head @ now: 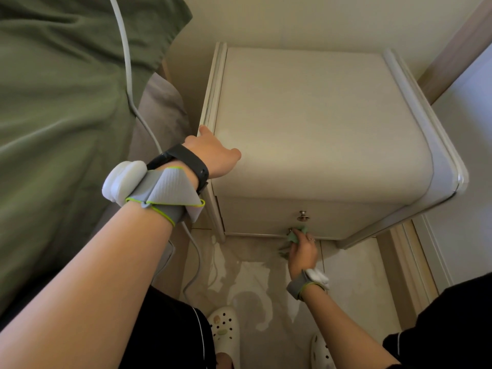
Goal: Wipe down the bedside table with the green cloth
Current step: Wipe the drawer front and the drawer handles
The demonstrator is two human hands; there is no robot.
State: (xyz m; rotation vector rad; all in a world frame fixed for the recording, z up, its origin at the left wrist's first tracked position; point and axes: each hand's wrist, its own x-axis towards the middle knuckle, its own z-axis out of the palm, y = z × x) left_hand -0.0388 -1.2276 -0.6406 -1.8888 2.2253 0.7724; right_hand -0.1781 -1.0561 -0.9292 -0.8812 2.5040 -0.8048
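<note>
The cream bedside table [319, 123] fills the middle of the view, seen from above, with a drawer knob [303, 214] on its front. My left hand [215, 155] rests on the table's near left corner, thumb and a finger spread over the edge. Low down, my right hand [302, 253] grips the bunched green cloth [296, 234] and holds it against the bottom edge of the drawer front, just below the knob. Most of the cloth is hidden in my fingers.
A bed with an olive-green cover [61, 115] lies to the left, and a white cable [127, 62] runs down beside it to the floor. The pale tiled floor [266, 294] shows below. My feet in white clogs [225, 328] stand close to the table.
</note>
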